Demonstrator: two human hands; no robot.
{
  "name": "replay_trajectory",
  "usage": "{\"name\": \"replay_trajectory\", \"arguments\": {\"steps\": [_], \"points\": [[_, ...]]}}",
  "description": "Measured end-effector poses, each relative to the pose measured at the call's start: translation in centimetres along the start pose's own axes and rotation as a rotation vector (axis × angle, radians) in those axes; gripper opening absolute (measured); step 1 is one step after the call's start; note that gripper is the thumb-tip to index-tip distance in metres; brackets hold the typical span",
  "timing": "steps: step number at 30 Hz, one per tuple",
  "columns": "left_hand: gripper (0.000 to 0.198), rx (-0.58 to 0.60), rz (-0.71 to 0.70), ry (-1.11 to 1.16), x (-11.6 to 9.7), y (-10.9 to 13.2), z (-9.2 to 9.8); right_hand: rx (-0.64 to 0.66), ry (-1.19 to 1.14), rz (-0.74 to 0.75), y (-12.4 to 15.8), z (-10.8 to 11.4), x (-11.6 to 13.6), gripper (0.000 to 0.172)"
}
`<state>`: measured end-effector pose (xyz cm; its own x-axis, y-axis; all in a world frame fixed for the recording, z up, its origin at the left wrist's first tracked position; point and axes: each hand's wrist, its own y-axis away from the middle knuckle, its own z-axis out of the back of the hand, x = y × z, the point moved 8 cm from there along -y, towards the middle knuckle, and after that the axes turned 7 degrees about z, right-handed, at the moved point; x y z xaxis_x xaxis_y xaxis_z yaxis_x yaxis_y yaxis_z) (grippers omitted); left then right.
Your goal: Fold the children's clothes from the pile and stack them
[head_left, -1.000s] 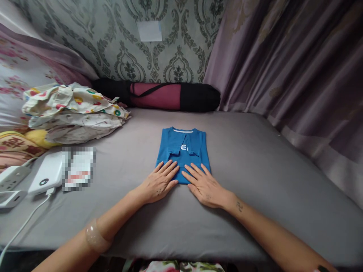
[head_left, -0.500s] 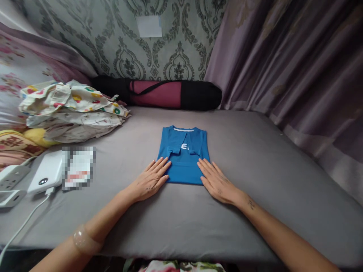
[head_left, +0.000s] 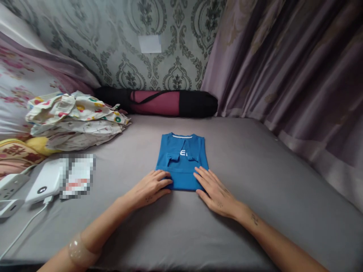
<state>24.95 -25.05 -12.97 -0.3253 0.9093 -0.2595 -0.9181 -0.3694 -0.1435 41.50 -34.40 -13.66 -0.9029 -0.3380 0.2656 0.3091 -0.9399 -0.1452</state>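
Observation:
A blue shirt (head_left: pixel 184 181), folded into a narrow rectangle, lies on the grey sheet with its white-trimmed collar at the far end. Both sleeves are folded inward over its front, and part of a white print shows between them. The near end is turned up in a flat band. At that band's left corner, my left hand (head_left: pixel 151 187) rests with fingers slightly bent and thumb by the near edge. Across from it, my right hand (head_left: pixel 217 194) lies on the right corner, fingers outstretched and thumb apart. Neither hand is closed around the cloth.
A pile of patterned clothes (head_left: pixel 79 121) lies at the left. Nearer are a white power bank (head_left: pixel 49 181) with a cable, a power strip (head_left: pixel 13 185) and a blurred packet (head_left: pixel 78 177). A black and maroon long bag (head_left: pixel 159 104) lies along the wall; curtains (head_left: pixel 269 56) hang at right.
The view has tilted up a little, so everything sits lower. My left fingers have bent and drawn slightly toward the near edge; my right hand has also slid a little nearer. The shirt stays folded.

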Motion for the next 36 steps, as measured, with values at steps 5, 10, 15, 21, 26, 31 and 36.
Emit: {"name": "replay_trajectory", "arguments": {"steps": [5,10,15,21,26,31,36], "points": [[0.033,-0.005,-0.085,-0.017,-1.3,-0.3,0.2,0.025,-0.057,0.01,0.3,-0.4,0.7,0.051],[0.032,-0.029,0.038,-0.002,-0.3,-1.3,0.3,-0.031,-0.027,-0.014,-0.4,-0.1,-0.1,0.049],[0.031,-0.108,0.183,0.052,1.4,-2.0,0.7,-0.118,-0.016,0.01,-1.0,0.1,-2.1,0.049],[0.027,-0.042,0.013,0.037,0.9,-0.9,0.2,-0.13,-0.014,0.057,-0.4,-0.2,-3.7,0.073],[0.045,-0.041,0.016,0.025,2.4,-0.1,-0.2,-0.105,-0.013,0.097,-0.5,0.1,-3.4,0.075],[0.051,0.01,0.003,0.05,2.2,-0.1,0.8,-0.092,-0.019,0.135,-0.4,1.4,-2.8,0.072],[0.05,0.04,-0.03,0.043,0.0,1.0,2.6,-0.055,-0.027,0.146,1.0,2.7,-1.1,0.073]]}}
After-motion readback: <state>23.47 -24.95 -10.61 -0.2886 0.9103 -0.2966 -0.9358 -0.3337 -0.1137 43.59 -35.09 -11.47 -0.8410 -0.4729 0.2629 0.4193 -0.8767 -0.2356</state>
